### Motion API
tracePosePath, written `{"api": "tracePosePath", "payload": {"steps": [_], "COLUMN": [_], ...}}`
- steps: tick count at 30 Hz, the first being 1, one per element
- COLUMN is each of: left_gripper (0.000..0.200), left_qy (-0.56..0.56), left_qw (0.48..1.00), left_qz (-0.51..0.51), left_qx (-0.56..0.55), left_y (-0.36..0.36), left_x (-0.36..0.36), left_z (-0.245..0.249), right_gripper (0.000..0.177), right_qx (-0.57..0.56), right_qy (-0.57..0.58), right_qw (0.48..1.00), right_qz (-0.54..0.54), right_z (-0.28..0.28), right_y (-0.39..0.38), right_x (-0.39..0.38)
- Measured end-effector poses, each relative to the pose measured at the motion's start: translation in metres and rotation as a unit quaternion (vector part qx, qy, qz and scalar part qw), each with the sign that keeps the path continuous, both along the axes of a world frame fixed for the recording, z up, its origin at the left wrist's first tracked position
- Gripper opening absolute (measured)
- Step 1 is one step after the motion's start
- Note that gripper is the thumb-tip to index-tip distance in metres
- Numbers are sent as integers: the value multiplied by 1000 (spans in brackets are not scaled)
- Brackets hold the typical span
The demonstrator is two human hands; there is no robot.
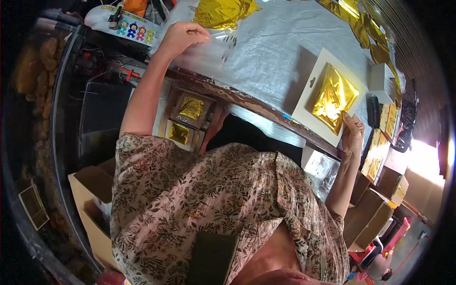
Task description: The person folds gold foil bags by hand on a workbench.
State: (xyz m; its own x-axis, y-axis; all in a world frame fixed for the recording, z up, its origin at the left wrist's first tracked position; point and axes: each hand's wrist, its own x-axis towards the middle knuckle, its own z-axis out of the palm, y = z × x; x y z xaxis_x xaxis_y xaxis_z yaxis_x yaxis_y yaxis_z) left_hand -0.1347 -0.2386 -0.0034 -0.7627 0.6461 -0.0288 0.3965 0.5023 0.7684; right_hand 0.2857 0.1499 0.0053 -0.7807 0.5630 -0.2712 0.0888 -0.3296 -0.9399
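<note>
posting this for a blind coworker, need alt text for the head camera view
A person's right hand holds a pale hang-hole card bearing a shiny gold foil packet over a silvery-covered table. The left hand is at blurred clear plastic, near a crumpled gold foil bundle.

Loose beige shirt (pixel 213 190) — brown leaf pattern, short sleeves (pixel 134 154), open collar (pixel 255 240)
</note>
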Motion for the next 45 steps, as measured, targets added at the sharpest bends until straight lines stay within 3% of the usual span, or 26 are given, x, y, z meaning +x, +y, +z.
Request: {"api": "tracePosePath", "payload": {"steps": [4,7,9,13,14,18,21,23,29,35,43,45], "left_gripper": [18,19,22,23,25,29,34,44,57,49,49,51], "left_qy": [14,-46,-158,-106,-96,-117,-92,71,226,144,188,206], "left_qw": [1000,998,977,977,986,986,982,988,967,983,973,969], "left_qz": [-18,-25,-4,44,4,-83,-131,-109,-100,-110,-132,-136], "left_qx": [-2,23,144,181,139,87,101,88,56,-36,-25,-10], "left_y": [6,20,33,86,105,179,200,187,177,185,184,185], "left_x": [1,0,0,37,59,107,131,128,156,160,162,161], "left_z": [14,33,52,77,87,30,9,2,-8,11,7,2], "right_gripper": [19,15,17,22,21,17,16,16,14,13,21,19], "right_qx": [-5,-33,-36,-38,-17,10,20,-8,-25,-23,-1,55], "right_qy": [18,33,32,28,21,-49,-52,-53,-81,-107,-162,-222], "right_qw": [1000,998,998,999,1000,999,998,999,995,993,986,972], "right_qz": [15,38,26,18,10,-7,18,12,51,41,50,50], "right_z": [3,16,18,15,17,21,19,20,9,22,27,38], "right_y": [-1,-4,-4,5,5,11,30,30,52,45,51,50], "right_x": [-2,-2,2,12,14,25,43,47,56,55,32,27]}}
